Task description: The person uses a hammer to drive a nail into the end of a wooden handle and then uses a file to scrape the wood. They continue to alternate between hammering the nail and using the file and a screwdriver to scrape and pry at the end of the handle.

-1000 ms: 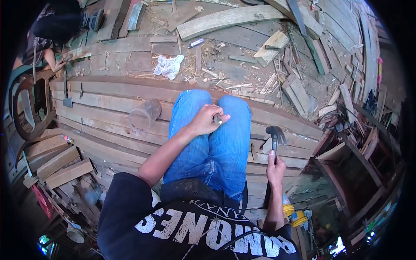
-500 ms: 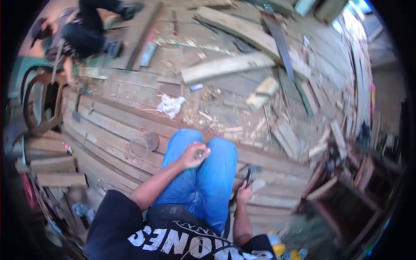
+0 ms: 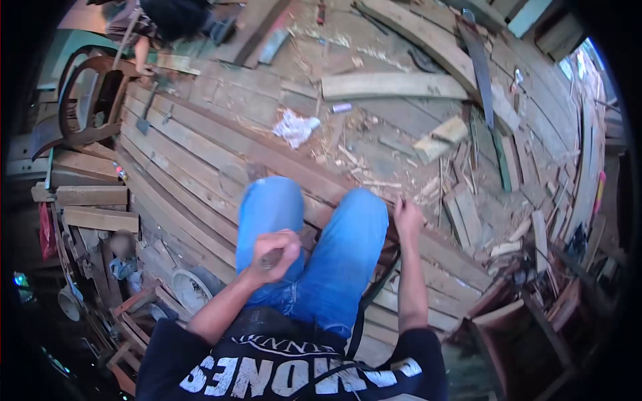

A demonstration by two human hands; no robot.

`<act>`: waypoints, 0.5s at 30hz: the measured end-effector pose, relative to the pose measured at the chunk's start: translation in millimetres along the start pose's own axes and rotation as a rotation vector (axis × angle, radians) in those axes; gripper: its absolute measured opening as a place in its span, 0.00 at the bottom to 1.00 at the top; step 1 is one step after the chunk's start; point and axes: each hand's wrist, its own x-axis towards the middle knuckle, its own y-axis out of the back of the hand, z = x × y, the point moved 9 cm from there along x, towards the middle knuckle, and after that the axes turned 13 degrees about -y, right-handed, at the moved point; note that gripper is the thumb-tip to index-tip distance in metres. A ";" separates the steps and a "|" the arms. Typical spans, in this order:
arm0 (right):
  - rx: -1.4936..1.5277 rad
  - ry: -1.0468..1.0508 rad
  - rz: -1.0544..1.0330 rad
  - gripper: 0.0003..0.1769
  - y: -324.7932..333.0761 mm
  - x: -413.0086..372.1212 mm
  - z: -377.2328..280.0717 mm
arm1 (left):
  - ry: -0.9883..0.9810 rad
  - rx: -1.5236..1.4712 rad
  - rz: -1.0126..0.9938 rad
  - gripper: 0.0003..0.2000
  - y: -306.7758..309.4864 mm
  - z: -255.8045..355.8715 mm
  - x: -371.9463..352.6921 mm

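My left hand is closed above my left thigh, wrapped round a tool with a rounded, brownish handle end. The tool's other end is hidden beneath the hand. My right hand is beside my right knee, over the edge of the wooden planks, its fingers curled together. What it holds, if anything, I cannot make out. Blue jeans cover my bent legs, and a dark strap runs down by the right thigh. Long parallel planks lie under and around my legs.
A handsaw leans over beams at the back right. A pale beam, crumpled white cloth and wood scraps lie ahead. Another person's arm reaches in by a curved wooden frame. Wooden box-like furniture stands right.
My left hand has come down and left with the handle. My right hand has moved forward past the knee; the dark hammer-like tool it held no longer shows. My knees have parted.
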 end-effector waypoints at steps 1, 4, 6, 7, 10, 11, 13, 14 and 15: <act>0.131 0.061 -0.029 0.14 -20.7 21.3 -17.1 | 0.040 -0.021 0.047 0.14 9.4 1.2 -12.4; -0.006 0.080 -0.382 0.14 -105.0 56.7 -57.0 | 0.119 -0.011 0.154 0.16 29.8 6.4 -36.9; -0.178 0.157 -0.446 0.16 -144.9 64.5 -78.2 | 0.153 0.021 0.230 0.16 44.2 10.3 -52.5; -0.351 0.235 -0.491 0.18 -166.3 63.6 -88.3 | 0.179 0.049 0.269 0.17 53.3 11.6 -61.8; -0.385 0.319 -0.494 0.20 -210.1 66.4 -94.2 | 0.256 0.098 0.364 0.18 72.3 12.2 -87.8; -0.413 0.314 -0.509 0.18 -207.0 65.9 -100.4 | 0.267 0.108 0.398 0.18 78.1 13.4 -94.8; -0.415 0.338 -0.522 0.16 -216.5 69.0 -98.8 | 0.294 0.121 0.435 0.19 86.0 13.5 -106.4; -0.420 0.355 -0.514 0.15 -216.9 67.1 -95.5 | 0.322 0.144 0.439 0.19 88.0 13.2 -111.3; -0.429 0.359 -0.521 0.15 -216.9 61.7 -91.7 | 0.344 0.161 0.444 0.19 89.8 13.3 -115.5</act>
